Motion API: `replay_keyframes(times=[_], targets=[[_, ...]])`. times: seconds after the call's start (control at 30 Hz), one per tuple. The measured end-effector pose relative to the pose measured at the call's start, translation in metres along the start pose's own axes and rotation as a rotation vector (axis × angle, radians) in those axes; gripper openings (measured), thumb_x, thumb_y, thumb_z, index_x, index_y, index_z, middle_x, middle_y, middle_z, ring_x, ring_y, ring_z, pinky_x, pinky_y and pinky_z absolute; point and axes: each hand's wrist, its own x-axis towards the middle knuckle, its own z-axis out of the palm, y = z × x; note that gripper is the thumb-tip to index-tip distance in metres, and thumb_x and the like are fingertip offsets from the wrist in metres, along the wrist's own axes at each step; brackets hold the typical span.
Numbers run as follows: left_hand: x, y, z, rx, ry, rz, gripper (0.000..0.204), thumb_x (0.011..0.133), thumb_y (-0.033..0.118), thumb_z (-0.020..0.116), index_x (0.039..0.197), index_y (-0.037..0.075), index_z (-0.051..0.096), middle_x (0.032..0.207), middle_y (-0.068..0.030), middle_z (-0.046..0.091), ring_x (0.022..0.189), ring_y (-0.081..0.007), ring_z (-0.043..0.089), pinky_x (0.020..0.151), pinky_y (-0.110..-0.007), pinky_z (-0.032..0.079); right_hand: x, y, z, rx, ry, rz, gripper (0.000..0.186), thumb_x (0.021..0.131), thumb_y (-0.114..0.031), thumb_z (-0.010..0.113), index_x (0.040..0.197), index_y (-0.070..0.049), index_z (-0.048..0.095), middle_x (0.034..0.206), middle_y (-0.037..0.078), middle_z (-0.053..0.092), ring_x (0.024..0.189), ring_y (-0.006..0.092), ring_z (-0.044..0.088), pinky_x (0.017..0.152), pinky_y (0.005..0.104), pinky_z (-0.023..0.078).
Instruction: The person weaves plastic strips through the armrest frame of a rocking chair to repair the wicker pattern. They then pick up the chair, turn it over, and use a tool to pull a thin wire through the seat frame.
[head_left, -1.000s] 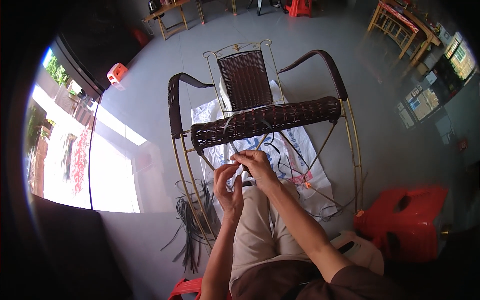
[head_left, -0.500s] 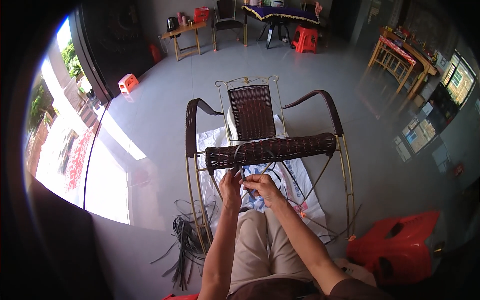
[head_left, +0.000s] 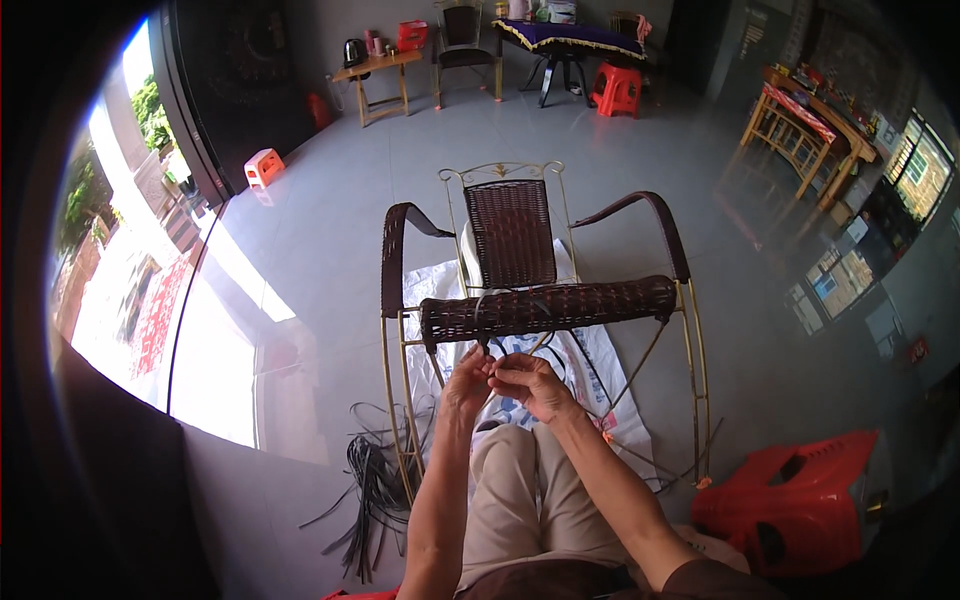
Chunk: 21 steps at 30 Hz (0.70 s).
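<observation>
Grey floor (head_left: 330, 220) carries a white sheet (head_left: 430, 282), and over it stands the brown woven chair (head_left: 510, 235), its right rocker (head_left: 701, 400) beyond the sheet's right edge; a red stool (head_left: 616, 90) sits far off. The left hand (head_left: 466, 382) and right hand (head_left: 541, 388) meet below the chair's front roll (head_left: 560, 306), both pinching a dark strip (head_left: 486, 344)

I see a narrow dark strip (head_left: 484, 344) pinched in the fingers (head_left: 515, 366), its held end too small to make out from here. It runs up from them to a brown woven roll (head_left: 560, 308) with reddish flecks, lying crosswise just beyond the fingers at the front of a gold-framed chair (head_left: 520, 262). Farther from the fingers stands the chair's brown woven backrest (head_left: 510, 228), between dark wrapped armrests (head_left: 393, 255).
</observation>
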Motion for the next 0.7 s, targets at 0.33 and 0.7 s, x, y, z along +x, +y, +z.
replay_keyframes(times=[0.33,0.7], targets=[[0.006,-0.022,0.001,-0.007,0.056,0.187,0.012,0.079,0.000,0.057,0.090,0.001,0.052,0.087,-0.0082,0.059,0.081,-0.0169,0.058,0.074,-0.027,0.048,0.030,0.016,0.025,-0.663,0.435,-0.746,0.005,0.074,0.000,0.062,0.077,0.003,0.060,0.071,0.004,0.062,0.060,0.0088,0.059,0.054,0.0188,0.047],[-0.004,-0.026,0.004,-0.040,0.106,0.305,0.013,0.079,-0.002,0.053,0.089,0.005,0.050,0.085,-0.0080,0.058,0.079,-0.0169,0.058,0.074,-0.026,0.048,0.031,0.020,0.023,-1.314,0.452,-1.210,0.006,0.072,-0.002,0.063,0.075,0.000,0.057,0.071,0.008,0.057,0.057,0.0174,0.058,0.048,0.0264,0.044]])
